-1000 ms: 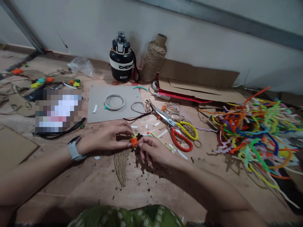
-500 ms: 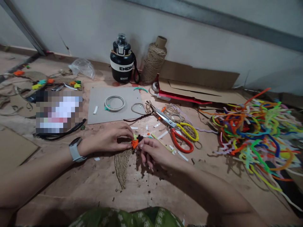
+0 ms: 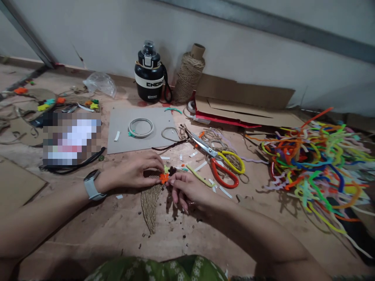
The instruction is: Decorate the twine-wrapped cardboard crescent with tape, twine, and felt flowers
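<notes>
A twine-covered curved piece (image 3: 150, 207) lies on the table near the middle, its narrow tip pointing down. At its top sits an orange pipe-cleaner flower (image 3: 164, 178), with a yellow-green one (image 3: 166, 169) and a dark one (image 3: 172, 171) just behind. My left hand (image 3: 140, 169) is closed on the top of the twine piece, its fingertips at the orange flower's left side. My right hand (image 3: 186, 187) pinches at the flower's right edge with thumb and index finger, the other fingers loosely curled below.
Scissors (image 3: 212, 152) with red and yellow handles lie beyond my right hand among paper scraps. A tape roll (image 3: 141, 128) rests on grey card (image 3: 117, 142). Pipe cleaners (image 3: 316, 164) are heaped right; a bottle (image 3: 149, 80), twine spool (image 3: 189, 74) and cardboard box (image 3: 246, 93) stand behind.
The orange flower has tilted and now faces up more, a little further left. Both hands stay in nearly the same place around it.
</notes>
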`<action>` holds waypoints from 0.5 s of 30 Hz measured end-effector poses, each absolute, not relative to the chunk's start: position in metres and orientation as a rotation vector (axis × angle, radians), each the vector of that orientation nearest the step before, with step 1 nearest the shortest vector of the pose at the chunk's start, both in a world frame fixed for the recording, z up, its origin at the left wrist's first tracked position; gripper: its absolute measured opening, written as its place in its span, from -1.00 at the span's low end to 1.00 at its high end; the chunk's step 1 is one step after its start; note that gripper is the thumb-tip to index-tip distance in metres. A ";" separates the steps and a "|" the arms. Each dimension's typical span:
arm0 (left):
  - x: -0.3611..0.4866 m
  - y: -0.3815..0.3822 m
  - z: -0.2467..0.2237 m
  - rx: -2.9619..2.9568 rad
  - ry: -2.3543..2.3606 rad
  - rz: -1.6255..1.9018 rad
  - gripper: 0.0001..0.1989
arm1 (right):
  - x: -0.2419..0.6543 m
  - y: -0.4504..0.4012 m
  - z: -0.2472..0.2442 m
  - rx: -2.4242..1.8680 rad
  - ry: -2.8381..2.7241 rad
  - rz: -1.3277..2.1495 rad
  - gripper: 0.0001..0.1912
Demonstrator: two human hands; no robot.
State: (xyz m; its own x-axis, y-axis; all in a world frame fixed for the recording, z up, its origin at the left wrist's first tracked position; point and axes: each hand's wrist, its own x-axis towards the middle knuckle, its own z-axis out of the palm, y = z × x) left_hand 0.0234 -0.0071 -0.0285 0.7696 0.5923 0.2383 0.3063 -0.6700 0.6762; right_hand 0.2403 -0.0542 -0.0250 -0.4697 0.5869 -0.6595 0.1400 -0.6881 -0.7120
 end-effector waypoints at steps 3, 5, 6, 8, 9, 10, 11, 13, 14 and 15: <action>0.023 -0.007 -0.028 2.326 0.661 0.585 -0.84 | 0.241 -0.052 -0.024 -1.477 -1.156 2.228 -0.85; 0.023 -0.008 -0.028 2.327 0.656 0.587 -0.85 | 0.240 -0.052 -0.024 -1.510 -1.208 2.191 -0.84; 0.023 -0.008 -0.028 2.329 0.654 0.590 -0.85 | 0.240 -0.053 -0.024 -1.528 -1.237 2.165 -0.83; 0.023 -0.008 -0.028 2.339 0.660 0.593 -0.86 | 0.239 -0.055 -0.024 -1.564 -1.314 2.093 -0.81; 0.023 -0.009 -0.029 2.344 0.667 0.593 -0.86 | 0.239 -0.056 -0.024 -1.577 -1.364 2.045 -0.81; 0.023 -0.009 -0.029 2.348 0.674 0.594 -0.86 | 0.238 -0.057 -0.024 -1.586 -1.422 1.989 -0.81; 0.023 -0.009 -0.029 2.352 0.683 0.595 -0.86 | 0.239 -0.058 -0.025 -1.590 -1.486 1.922 -0.81; 0.023 -0.009 -0.030 2.359 0.694 0.592 -0.87 | 0.239 -0.059 -0.026 -1.587 -1.627 1.750 -0.81; 0.023 -0.009 -0.031 2.363 0.695 0.587 -0.87 | 0.240 -0.059 -0.027 -1.579 -1.704 1.651 -0.82; 0.023 -0.009 -0.031 2.369 0.695 0.581 -0.87 | 0.241 -0.059 -0.027 -1.567 -1.785 1.545 -0.82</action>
